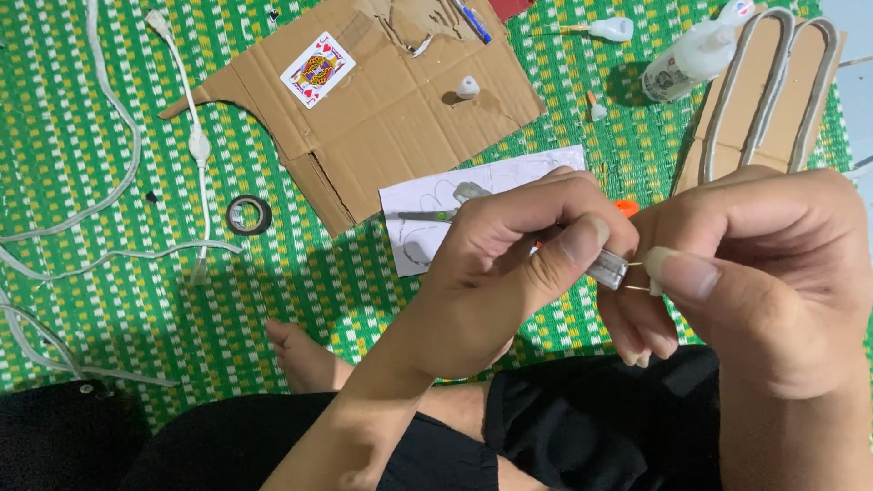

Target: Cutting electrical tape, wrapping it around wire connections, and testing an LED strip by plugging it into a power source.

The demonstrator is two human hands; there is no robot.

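My left hand (496, 264) pinches a small silver metal piece (607, 269) between thumb and fingers. My right hand (764, 273) is closed on the thin brass-coloured wires (637, 277) that stick out of that piece, thumb pressed against them. Both hands meet above my lap, over black clothing (582, 427). Behind my left hand lies a white sheet of paper (427, 195) with pencil outlines and a pair of scissors (436, 211) on it, their orange handle (626, 207) partly hidden by my fingers.
A green and white woven mat (136, 300) covers the floor. A flattened cardboard piece (400, 109) carries a playing card (316, 69) and a small white cap (466, 87). A glue bottle (687, 60), a cardboard hand shape with grey tubing (773, 91), a black tape roll (248, 215) and white cables (195, 145) lie around. My bare foot (305, 359) rests on the mat.
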